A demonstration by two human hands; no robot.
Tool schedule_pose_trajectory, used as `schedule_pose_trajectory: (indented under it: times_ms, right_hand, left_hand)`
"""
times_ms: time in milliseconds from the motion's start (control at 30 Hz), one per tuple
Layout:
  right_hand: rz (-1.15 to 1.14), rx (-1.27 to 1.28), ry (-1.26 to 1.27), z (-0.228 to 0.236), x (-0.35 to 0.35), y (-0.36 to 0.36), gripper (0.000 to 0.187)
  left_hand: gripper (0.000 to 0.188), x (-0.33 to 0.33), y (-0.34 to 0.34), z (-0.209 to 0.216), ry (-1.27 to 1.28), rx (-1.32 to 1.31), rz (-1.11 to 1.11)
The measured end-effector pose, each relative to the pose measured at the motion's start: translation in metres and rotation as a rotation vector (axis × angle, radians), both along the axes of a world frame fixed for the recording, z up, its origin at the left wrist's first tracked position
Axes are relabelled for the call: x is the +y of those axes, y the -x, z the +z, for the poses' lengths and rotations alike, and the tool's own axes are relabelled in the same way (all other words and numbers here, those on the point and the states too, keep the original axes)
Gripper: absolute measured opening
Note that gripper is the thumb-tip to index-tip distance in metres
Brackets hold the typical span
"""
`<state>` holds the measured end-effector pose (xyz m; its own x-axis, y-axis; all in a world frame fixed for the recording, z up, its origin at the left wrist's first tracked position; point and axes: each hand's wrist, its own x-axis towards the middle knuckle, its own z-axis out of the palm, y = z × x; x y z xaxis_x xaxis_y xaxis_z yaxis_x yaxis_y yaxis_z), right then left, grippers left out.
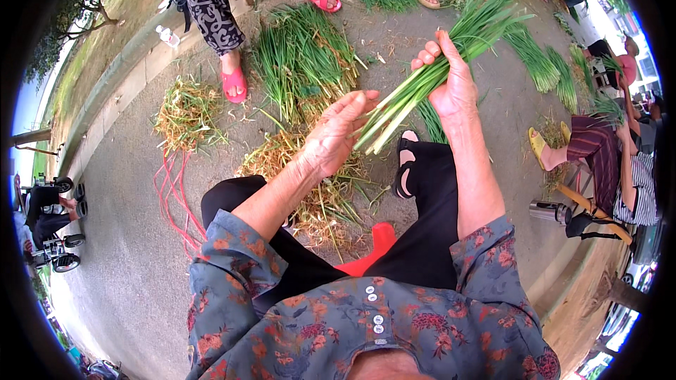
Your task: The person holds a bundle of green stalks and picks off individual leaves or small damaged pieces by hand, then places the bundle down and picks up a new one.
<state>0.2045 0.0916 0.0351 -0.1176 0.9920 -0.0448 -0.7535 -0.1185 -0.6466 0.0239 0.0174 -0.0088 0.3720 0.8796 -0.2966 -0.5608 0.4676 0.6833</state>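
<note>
Above your lap, out over the paved ground, your right hand is closed around a bunch of long green stalks, with the pale lower ends pointing toward you and to your left and the leafy ends fanning out past your fist. Your left hand is partly curled, its fingertips right beside those pale ends; whether it pinches any strand, you cannot tell from here.

Two containers are in sight. Ahead to your left, near the kerb, is a small clear bottle with a pinkish lower part; what it holds is too small to make out. Off to your right, next to a wooden chair frame, is a silvery metal flask, its walls hiding any contents.

The greens on the ground lie loose: a large green pile lies ahead of your left hand, and yellowed, stringy trimmings spread below your left forearm. A smaller straw-coloured heap sits farther left, above some red cords. Facing you, a person in patterned trousers wears pink sandals.
</note>
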Motion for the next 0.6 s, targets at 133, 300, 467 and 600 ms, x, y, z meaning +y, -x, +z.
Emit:
schedule_pose_trajectory:
  times_ms: [133, 300, 467, 600]
  right_hand:
    - [-0.028, -0.042, 0.009, 0.000, 0.001, 0.004, 0.015]
    - [-0.022, -0.061, -0.015, -0.003, -0.001, 0.009, 0.015]
    - [-0.024, -0.086, 0.002, -0.003, -0.003, 0.014, 0.015]
    - [-0.018, -0.074, 0.013, -0.004, -0.002, 0.014, 0.015]
  left_hand:
    - [0.018, -0.002, -0.005, -0.002, -0.135, 0.181, 0.123]
    - [0.012, -0.004, -0.006, 0.000, -0.242, 0.301, 0.145]
    - [0.013, 0.000, -0.002, -0.006, -0.204, 0.329, 0.091]
    - [0.013, -0.001, -0.005, 0.000, -0.144, 0.260, 0.161]
